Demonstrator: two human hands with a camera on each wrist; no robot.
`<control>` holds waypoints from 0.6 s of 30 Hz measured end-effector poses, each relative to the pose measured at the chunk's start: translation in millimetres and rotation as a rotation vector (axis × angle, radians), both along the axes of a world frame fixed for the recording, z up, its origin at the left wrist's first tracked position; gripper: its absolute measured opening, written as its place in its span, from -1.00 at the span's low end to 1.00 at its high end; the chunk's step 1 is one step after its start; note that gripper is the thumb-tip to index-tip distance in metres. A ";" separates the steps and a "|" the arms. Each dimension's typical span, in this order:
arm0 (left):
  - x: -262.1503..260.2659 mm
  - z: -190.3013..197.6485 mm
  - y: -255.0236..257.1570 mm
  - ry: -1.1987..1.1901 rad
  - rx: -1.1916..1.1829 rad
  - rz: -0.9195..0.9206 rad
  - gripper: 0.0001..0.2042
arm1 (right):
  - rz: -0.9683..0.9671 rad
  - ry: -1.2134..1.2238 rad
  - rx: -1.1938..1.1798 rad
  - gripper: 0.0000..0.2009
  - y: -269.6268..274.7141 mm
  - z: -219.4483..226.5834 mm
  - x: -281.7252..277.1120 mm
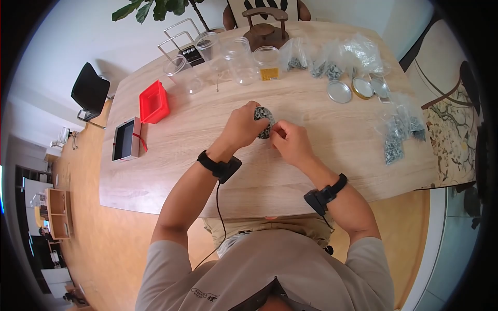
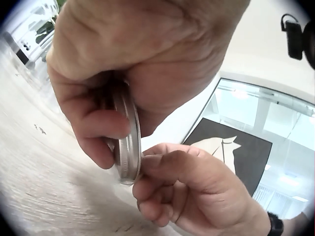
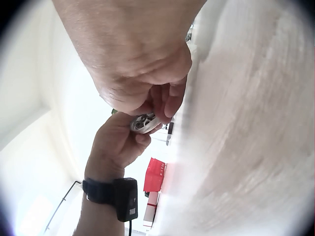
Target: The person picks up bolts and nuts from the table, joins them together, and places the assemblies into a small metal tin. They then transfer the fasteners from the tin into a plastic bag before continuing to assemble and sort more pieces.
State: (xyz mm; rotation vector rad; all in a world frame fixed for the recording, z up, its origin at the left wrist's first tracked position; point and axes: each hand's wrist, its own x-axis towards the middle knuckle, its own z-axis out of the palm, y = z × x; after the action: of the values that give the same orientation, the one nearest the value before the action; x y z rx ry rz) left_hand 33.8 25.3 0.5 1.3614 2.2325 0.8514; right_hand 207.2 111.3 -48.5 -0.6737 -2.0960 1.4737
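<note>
In the head view my left hand [image 1: 240,124] grips a round metal lid [image 2: 130,142] over the middle of the table. Edge-on in the left wrist view, it shows a silver rim, and several small metal nuts [image 1: 263,112] show on its face. My left fingers curl round one side of the rim. My right hand [image 1: 291,142] is at the opposite edge, its thumb and fingertips pinched together right at the rim. I cannot tell whether a nut is between them. In the right wrist view the right hand partly covers the lid and nuts.
Clear jars [image 1: 237,62] stand along the back, left of plastic bags [image 1: 327,59] of small hardware. Several round metal lids [image 1: 339,92] lie at the right, near bags of screws [image 1: 394,147]. A red basket [image 1: 154,102] and an open box [image 1: 127,139] are at the left.
</note>
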 end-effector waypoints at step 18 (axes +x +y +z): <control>-4.2 34.0 7.1 -0.044 -0.075 -0.091 -0.48 | 0.054 0.156 -0.421 -0.86 3.6 5.5 -0.8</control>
State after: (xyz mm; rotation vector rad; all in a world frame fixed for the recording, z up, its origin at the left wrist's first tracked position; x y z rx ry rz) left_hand 29.6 32.5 34.5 1.3845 2.1299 0.7516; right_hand 206.5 114.9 -43.0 -0.6291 -1.7133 1.9568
